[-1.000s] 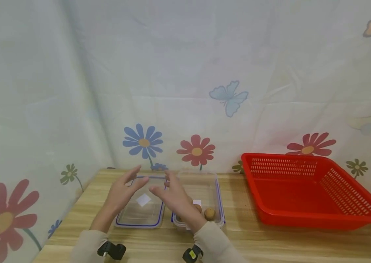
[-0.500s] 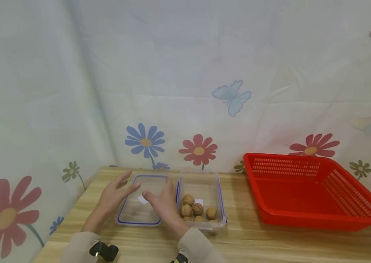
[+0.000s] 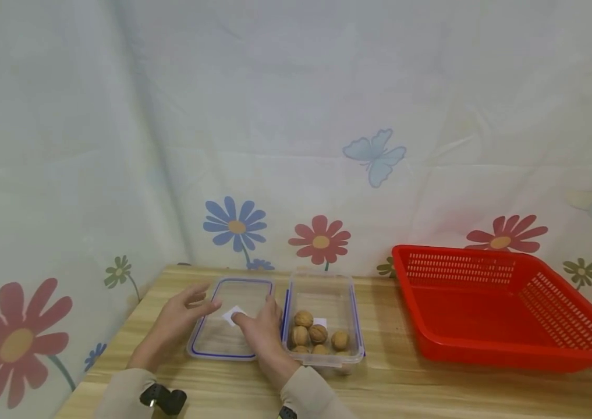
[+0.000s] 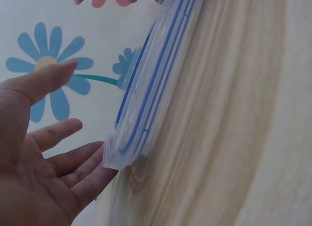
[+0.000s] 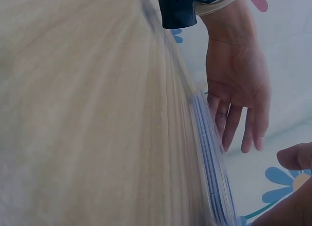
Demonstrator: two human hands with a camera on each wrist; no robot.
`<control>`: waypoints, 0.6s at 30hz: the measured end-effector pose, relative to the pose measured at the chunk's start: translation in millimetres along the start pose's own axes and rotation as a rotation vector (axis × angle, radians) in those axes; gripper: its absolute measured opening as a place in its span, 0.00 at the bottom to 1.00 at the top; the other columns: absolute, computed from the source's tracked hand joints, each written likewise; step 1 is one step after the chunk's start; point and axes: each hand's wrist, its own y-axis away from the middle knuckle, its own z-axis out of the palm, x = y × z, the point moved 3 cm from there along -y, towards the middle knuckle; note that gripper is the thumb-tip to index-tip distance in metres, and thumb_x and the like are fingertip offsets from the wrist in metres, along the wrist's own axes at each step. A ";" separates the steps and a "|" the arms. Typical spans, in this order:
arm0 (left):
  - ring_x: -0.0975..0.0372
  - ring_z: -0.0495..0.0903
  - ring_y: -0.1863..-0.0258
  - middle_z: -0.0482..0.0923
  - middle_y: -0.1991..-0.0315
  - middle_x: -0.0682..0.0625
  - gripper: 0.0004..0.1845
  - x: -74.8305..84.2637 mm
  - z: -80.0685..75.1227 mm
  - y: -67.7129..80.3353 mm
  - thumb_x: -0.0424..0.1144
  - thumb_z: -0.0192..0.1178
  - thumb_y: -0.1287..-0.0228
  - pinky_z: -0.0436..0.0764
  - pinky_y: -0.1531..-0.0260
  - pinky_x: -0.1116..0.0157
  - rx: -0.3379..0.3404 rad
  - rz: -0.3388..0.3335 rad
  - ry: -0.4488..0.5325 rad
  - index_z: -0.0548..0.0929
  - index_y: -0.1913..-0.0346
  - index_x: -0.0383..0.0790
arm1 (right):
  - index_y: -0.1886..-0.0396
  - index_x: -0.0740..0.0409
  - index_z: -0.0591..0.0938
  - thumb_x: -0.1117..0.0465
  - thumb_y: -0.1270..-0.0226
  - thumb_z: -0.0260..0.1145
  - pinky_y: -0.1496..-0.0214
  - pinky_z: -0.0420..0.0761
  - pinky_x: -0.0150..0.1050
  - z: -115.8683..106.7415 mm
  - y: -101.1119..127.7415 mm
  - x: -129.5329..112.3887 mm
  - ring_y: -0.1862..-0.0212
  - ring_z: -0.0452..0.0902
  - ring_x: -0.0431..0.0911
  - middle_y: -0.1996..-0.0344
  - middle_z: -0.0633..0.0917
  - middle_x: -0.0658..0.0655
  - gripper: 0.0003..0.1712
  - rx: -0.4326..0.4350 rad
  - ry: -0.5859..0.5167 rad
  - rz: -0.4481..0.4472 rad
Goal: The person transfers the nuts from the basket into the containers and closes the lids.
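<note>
You had the red basket (image 3: 500,305) standing untouched at the right of the table (image 3: 411,387), well apart from your hands. Left of it sat the open box (image 3: 323,317), uncovered, with the walnuts (image 3: 316,336) lying in its near half. The lid (image 3: 233,320) was off and lay flat on the table just left of the box, its long edge close beside the box wall, so I judge the uncovering done and the nuts not yet touched; nothing lay in the basket.

Your left hand (image 3: 177,320) sat at the lid's left edge, fingers spread and relaxed, the fingertips (image 4: 90,179) touching the lid's corner from the side rather than closing round it. Your right hand (image 3: 259,331) rested over the lid's right side, between lid and box, its fingers loosely straight and pinching nothing. Neither hand gripped the lid: it lay between your two palms, borne by the table, and the walnuts were just right of your right hand
</note>
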 end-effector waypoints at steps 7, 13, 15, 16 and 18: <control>0.34 0.79 0.38 0.75 0.33 0.26 0.30 -11.4 -2.1 -0.1 0.35 0.70 0.29 0.84 0.39 0.43 -0.006 0.043 -0.047 0.75 0.29 0.26 | 0.26 0.74 0.68 0.61 0.47 0.79 0.26 0.71 0.62 0.6 1.1 2.5 0.32 0.70 0.68 0.36 0.72 0.75 0.50 0.011 0.014 0.013; 0.38 0.82 0.41 0.76 0.32 0.28 0.26 -17.3 -10.0 1.7 0.28 0.65 0.30 0.88 0.46 0.49 0.026 0.017 -0.039 0.78 0.31 0.28 | 0.27 0.73 0.71 0.66 0.46 0.76 0.26 0.72 0.62 0.6 1.4 3.9 0.32 0.71 0.66 0.36 0.74 0.72 0.45 0.018 0.007 -0.022; 0.41 0.84 0.44 0.78 0.34 0.29 0.25 -17.2 -13.9 1.4 0.28 0.64 0.30 0.89 0.50 0.52 0.035 0.005 -0.025 0.80 0.31 0.28 | 0.27 0.72 0.72 0.68 0.46 0.73 0.25 0.71 0.62 -0.6 2.0 1.8 0.32 0.71 0.65 0.36 0.75 0.71 0.43 0.023 -0.002 -0.048; 0.43 0.85 0.45 0.79 0.36 0.29 0.24 -16.8 -15.9 1.2 0.28 0.64 0.30 0.89 0.51 0.54 0.039 0.001 -0.021 0.80 0.32 0.28 | 0.28 0.71 0.73 0.69 0.46 0.72 0.25 0.72 0.61 -1.5 2.6 0.2 0.32 0.71 0.64 0.36 0.75 0.70 0.42 0.024 -0.002 -0.061; 0.46 0.85 0.48 0.80 0.38 0.29 0.23 -15.4 -20.7 0.7 0.28 0.64 0.30 0.89 0.54 0.56 0.046 -0.007 -0.030 0.81 0.33 0.29 | 0.28 0.70 0.74 0.71 0.44 0.70 0.29 0.76 0.60 -3.3 3.4 -3.8 0.35 0.74 0.63 0.38 0.77 0.68 0.40 0.028 -0.006 -0.089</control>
